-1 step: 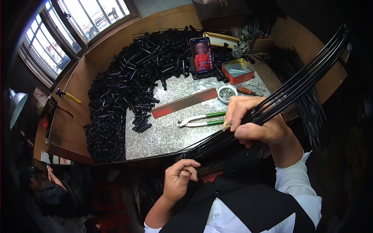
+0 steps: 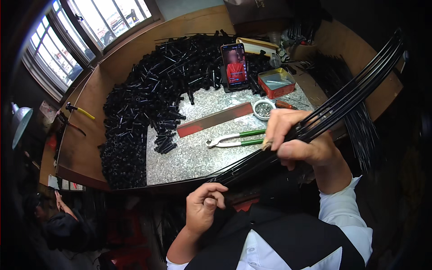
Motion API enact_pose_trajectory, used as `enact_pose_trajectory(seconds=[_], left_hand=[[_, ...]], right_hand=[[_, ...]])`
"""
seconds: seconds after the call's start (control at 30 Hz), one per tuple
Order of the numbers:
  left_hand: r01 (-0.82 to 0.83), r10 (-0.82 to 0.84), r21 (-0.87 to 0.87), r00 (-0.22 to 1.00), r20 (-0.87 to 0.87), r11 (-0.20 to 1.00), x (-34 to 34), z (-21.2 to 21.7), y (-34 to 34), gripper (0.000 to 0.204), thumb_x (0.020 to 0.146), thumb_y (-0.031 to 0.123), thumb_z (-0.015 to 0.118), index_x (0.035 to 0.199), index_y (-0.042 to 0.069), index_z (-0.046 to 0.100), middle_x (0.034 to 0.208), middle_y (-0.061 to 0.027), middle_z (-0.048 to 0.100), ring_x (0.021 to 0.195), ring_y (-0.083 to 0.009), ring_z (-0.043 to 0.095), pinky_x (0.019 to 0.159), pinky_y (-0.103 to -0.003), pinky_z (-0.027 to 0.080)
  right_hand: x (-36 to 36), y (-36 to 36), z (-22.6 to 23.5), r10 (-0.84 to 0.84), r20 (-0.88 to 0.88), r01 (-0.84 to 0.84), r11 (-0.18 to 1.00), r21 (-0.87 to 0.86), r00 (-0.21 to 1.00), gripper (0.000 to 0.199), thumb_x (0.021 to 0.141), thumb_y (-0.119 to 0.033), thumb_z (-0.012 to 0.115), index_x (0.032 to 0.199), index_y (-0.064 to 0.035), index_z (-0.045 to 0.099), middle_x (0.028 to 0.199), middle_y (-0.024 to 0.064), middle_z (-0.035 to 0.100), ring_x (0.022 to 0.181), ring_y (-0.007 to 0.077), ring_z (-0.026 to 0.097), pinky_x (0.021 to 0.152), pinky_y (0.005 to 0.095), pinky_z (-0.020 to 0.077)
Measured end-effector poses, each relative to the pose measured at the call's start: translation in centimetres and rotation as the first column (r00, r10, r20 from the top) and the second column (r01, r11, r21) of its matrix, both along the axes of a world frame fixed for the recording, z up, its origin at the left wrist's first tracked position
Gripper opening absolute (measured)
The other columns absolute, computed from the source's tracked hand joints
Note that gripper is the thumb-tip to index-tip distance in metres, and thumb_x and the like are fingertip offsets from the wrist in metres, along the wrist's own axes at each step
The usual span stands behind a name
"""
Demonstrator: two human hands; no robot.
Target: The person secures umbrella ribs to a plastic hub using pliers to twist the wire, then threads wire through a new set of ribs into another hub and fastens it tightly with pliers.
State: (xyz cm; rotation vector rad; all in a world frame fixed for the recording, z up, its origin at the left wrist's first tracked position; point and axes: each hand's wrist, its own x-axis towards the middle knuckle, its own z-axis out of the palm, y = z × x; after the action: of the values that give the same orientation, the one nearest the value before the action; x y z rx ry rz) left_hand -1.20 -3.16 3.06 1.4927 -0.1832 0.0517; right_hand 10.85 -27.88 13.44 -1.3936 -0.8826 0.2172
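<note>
A bundle of long thin black rods [image 2: 351, 96] runs from my lap up to the upper right. My right hand [image 2: 297, 139] is closed around the bundle near its middle, above the bench's front edge. My left hand [image 2: 204, 209] sits lower, its fingers curled at the bundle's lower end, which it seems to pinch. Just beyond my right hand, green-handled pincers [image 2: 234, 138] lie on the grey metal plate [image 2: 193, 157].
A big heap of short black tubes [image 2: 144, 103] covers the bench's left and back. A lit phone [image 2: 234, 65], a red tin [image 2: 276, 83], a small round dish of screws [image 2: 263, 108] and a red-edged metal strip [image 2: 216, 119] lie nearby. Another person [image 2: 58, 220] crouches at lower left.
</note>
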Motion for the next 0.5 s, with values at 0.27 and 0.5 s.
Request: enact_pose_trajectory(seconds=[0.27, 0.5], left_hand=[[-0.102, 0.090, 0.051, 0.976, 0.199, 0.993, 0.4, 2.4, 0.7, 0.055, 0.083, 0.042, 0.070, 0.106, -0.006, 0.056, 0.068, -0.0024, 0.055, 0.060, -0.0078, 0.051, 0.059, -0.019, 0.041], [-0.251, 0.276, -0.119, 0.911, 0.305, 0.961, 3.0, 3.4, -0.4, 0.066, 0.081, 0.031, 0.074, 0.126, -0.002, 0.039, 0.100, -0.0072, 0.053, 0.086, -0.0122, 0.055, 0.075, -0.023, 0.046]], right_hand=[[0.8, 1.2, -1.6, 0.100, 0.239, -0.057, 0.982, -0.180, 0.966, 0.022, 0.074, -0.016, 0.076, 0.068, -0.0020, 0.060, 0.070, 0.0062, 0.059, 0.064, 0.0143, 0.055, 0.062, 0.0262, 0.0434], [-2.2, 7.5, -12.4, 0.222, -0.062, -0.210, 0.747, -0.630, 0.973, 0.047, 0.077, -0.042, 0.071, 0.074, 0.0031, 0.058, 0.065, 0.0199, 0.059, 0.067, 0.0338, 0.063, 0.064, 0.0397, 0.0497]])
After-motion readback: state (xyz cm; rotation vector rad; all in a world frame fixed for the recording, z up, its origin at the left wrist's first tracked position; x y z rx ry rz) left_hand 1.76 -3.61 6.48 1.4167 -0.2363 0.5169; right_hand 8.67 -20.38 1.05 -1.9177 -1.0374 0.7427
